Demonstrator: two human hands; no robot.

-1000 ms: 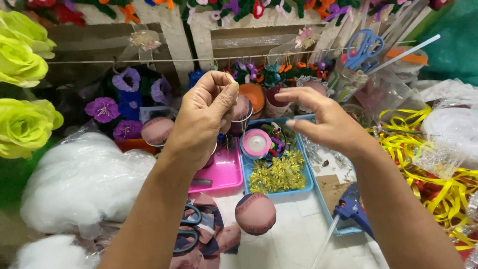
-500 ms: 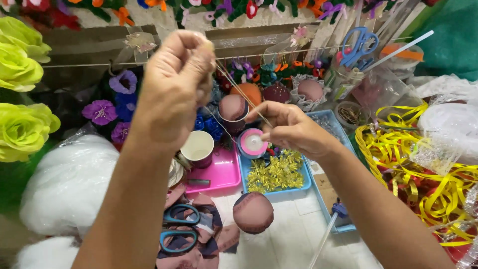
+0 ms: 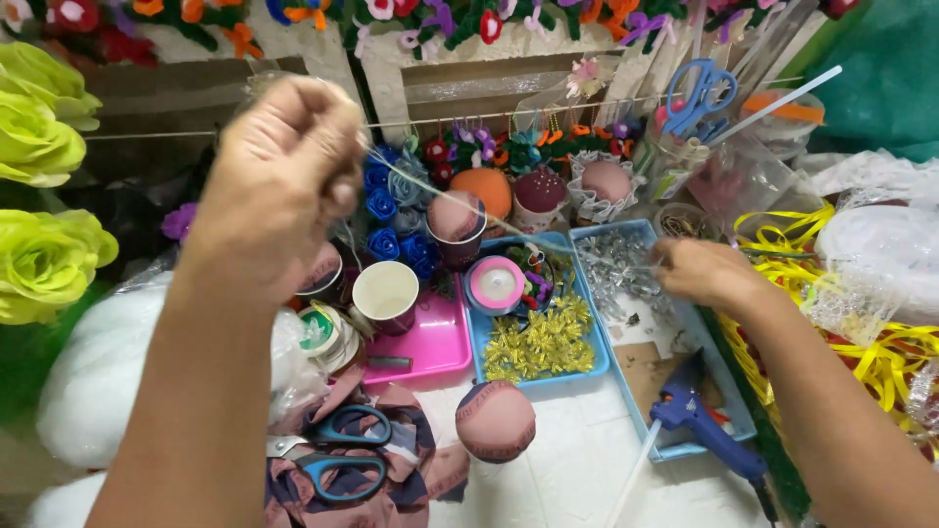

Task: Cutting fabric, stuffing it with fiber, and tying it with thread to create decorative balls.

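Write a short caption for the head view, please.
Left hand and right hand stretch a thread taut above trays of craft supplies.

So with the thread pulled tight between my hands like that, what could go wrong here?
The thread runs taut from your raised left hand to your right hand, passing just over the fabric-topped cup; a dip could snag or tip it. The white cup stands open below your left hand and might get knocked. Your right forearm also hangs above the blue glue gun, so dropping it may bump that.
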